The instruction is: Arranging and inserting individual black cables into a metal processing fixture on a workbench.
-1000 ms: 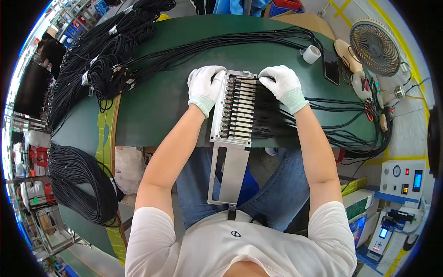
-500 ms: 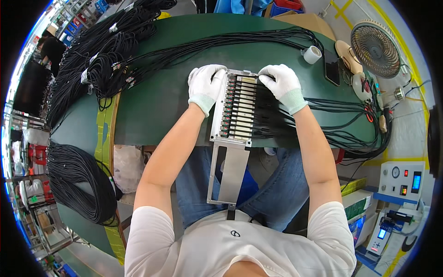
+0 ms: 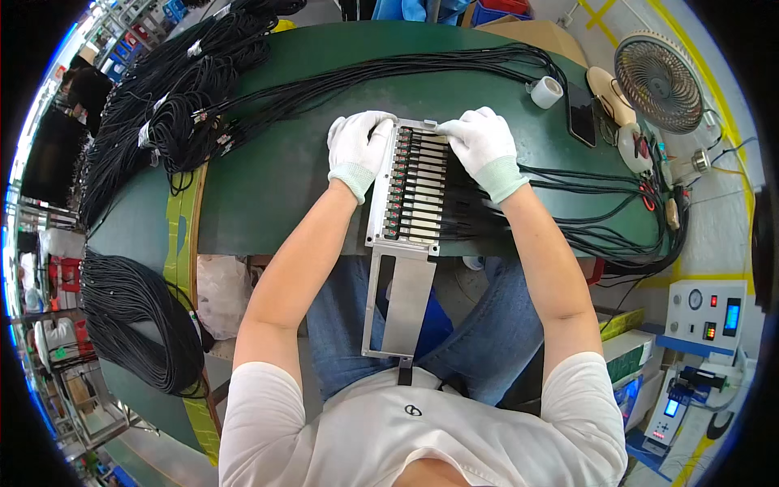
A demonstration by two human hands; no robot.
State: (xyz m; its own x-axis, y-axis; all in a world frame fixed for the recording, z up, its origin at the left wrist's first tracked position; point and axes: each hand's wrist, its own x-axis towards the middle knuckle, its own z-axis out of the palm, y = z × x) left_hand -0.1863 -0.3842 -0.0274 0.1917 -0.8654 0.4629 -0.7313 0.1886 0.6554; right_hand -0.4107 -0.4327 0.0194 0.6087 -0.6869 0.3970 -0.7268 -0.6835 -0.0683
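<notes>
A silver metal fixture (image 3: 377, 207) holds a column of black cable ends with pale flat connectors (image 3: 424, 196). It lies on the green table (image 3: 284, 178), and its open-framed metal plate (image 3: 411, 304) juts past the near edge over my lap. My left hand (image 3: 355, 148), in a white glove, is closed on the fixture's upper left edge. My right hand (image 3: 487, 148), gloved too, has its fingertips pinched at the fixture's top right corner, by the topmost connector. What is between those fingertips is hidden. Black cables (image 3: 560, 180) run rightward from the fixture, partly under my right wrist.
Large black cable bundles (image 3: 191, 114) lie at the far left, and a coil (image 3: 138, 325) at the near left. A white roll (image 3: 547, 92), a phone (image 3: 581, 115) and a fan (image 3: 659, 84) stand at the right. A control box (image 3: 706, 318) sits lower right.
My right hand has shifted left, bringing its fingertips over the fixture's top right corner. The fixture and my left hand have moved slightly left.
</notes>
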